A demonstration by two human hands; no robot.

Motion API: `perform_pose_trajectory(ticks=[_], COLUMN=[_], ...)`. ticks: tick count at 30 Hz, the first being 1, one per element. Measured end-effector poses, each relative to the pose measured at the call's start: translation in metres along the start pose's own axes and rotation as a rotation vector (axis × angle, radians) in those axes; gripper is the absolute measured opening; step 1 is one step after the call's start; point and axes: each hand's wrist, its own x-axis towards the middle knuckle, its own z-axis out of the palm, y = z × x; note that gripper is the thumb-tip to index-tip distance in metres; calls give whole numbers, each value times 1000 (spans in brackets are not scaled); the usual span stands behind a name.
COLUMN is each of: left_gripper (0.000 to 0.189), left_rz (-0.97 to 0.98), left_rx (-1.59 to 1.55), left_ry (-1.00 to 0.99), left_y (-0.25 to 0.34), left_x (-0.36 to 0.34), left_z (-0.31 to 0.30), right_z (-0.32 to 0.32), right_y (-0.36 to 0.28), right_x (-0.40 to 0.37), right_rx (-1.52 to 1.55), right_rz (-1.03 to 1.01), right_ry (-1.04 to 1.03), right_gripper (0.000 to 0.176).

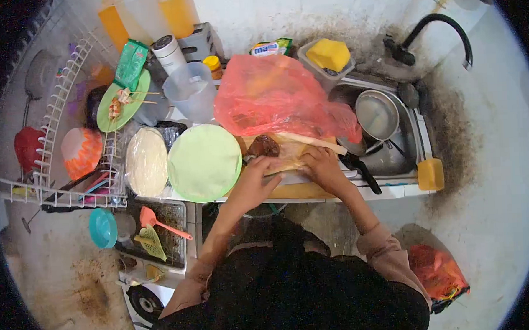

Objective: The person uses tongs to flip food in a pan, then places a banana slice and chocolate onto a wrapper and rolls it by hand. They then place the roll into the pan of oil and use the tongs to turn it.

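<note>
My left hand [258,180] and my right hand [322,165] work at opposite ends of a thin, pale yellowish sheet [288,160] over a wooden board [306,191]. Fingers of both hands are curled in at its edges. Just beyond my left fingertips lies a dark brown, glossy lump [264,146]. A pale wooden stick [314,143] slants across the board behind my right hand. To the right of that hand rests a knife with a black handle [365,175]. Left of my left hand sits a round, pale green disc [205,162].
A red plastic bag [273,94] covers the back of the counter. Right of it, the sink [414,152] holds a metal pot [377,114]. Plastic-wrapped pale rounds [146,162], a green plate with skewers [106,114] and a white wire rack [50,121] stand leftward.
</note>
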Motion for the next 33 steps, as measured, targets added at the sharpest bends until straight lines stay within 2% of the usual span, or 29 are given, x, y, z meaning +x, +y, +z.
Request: perform_pose_trajectory(ticks=[2,4,5,7,12,15,16,18,20,26,29,33], left_gripper=[30,32,32,30,22,21,20,20,21,27,29,30], left_rz=[-170,-188,-188,-143,-268,-415,-474,-478,-591,-761,-846,-893], left_rx=[-146,-250,-290,-383,-403,-441,-240,-162,63,529,669,704], left_ry=[-11,28,58,126,230,379,408,584,662,631,621,591], left_y=[5,8,11,21,22,32,26,0,-21,-74,-70,-66], left_x=[-19,-32,-36,-40,-53,-60,-61,-63,-50,-27,-20,-20], left_z=[-8,-8,-5,-1,-3,-16,-24,-34,-56,-62,-59,-58], right_z=[-14,-32,-35,-34,-17,-11,-12,-10,-10,5,2,8], right_y=[-10,-22,-29,-49,-94,-90,-82,-61,-43,-30,-33,-34], right_x=[5,12,18,26,51,64,67,68,68,76,85,91], right_rx=[152,407,560,772,1256,1098,1035,807,543,391,397,492], right_rz=[6,-13,-85,-62,96,49,46,19,-24,-61,-94,-83], right_ry=[45,81,105,60,-120,-90,-94,-82,-64,-90,-162,-198], right_gripper=[22,23,18,16,19,27,28,31,31,50,62,71])
